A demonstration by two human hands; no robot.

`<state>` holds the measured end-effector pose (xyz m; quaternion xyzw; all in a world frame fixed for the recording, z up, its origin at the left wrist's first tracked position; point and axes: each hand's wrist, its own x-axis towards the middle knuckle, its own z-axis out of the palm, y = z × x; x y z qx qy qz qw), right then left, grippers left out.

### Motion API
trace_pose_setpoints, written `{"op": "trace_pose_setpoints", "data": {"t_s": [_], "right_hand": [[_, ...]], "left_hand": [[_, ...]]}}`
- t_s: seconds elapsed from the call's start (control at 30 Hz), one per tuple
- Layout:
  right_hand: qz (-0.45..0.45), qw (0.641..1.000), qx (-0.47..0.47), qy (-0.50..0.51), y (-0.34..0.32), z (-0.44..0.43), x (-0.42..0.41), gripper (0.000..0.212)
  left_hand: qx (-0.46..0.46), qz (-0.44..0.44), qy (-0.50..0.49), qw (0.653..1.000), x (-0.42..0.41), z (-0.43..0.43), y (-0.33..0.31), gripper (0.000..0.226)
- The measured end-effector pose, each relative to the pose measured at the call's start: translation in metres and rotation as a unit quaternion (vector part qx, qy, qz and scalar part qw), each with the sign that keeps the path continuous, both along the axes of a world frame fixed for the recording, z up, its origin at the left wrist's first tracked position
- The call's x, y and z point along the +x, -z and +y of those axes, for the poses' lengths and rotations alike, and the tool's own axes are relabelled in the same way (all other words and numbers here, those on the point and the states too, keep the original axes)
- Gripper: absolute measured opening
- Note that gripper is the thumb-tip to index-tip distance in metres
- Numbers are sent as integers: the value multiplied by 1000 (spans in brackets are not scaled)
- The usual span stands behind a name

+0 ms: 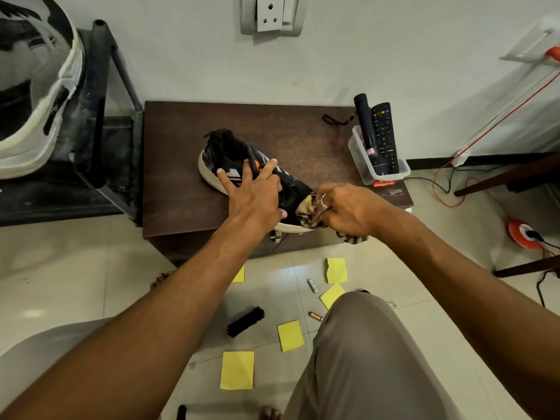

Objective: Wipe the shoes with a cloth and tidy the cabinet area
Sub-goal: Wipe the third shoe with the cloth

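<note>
A black sneaker point(225, 153) with a white sole and orange marks lies on the dark brown cabinet top point(181, 140), its toe over the front edge. My left hand point(254, 192) presses down on the middle of the shoe with the fingers spread and the thumb under the near side. My right hand point(345, 209) grips a striped beige and dark cloth point(306, 207) bunched against the toe of the shoe. A tail of the cloth hangs below my right hand.
A clear plastic bin point(368, 168) holding a remote and a dark torch stands at the cabinet's right rear. Yellow sticky notes point(238, 369), a black brush point(245, 321) and two batteries point(312, 285) lie on the tiled floor. A black rack point(106, 95) stands left; cables and an orange reel point(522, 233) lie right.
</note>
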<state>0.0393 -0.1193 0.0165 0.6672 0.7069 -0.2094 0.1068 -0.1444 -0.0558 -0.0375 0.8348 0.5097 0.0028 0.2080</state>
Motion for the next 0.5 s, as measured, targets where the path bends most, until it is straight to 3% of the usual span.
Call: {"op": "trace_pose_setpoints", "data": {"t_s": [0.13, 0.23, 0.3, 0.4, 0.5], "right_hand": [[46, 990, 125, 42, 5, -6, 1, 23], [17, 991, 116, 61, 25, -24, -9, 26], [43, 983, 136, 112, 30, -30, -14, 19], [88, 972, 91, 198, 23, -33, -21, 10], [106, 976, 9, 191, 13, -31, -21, 11]], "left_hand": [[-11, 1, -4, 1000, 0, 2, -2, 55], [3, 5, 3, 1000, 0, -2, -2, 52], [12, 1, -1, 1000, 0, -4, -2, 50], [8, -3, -2, 1000, 1, -4, -2, 50], [-2, -9, -3, 1000, 0, -2, -3, 49]]}}
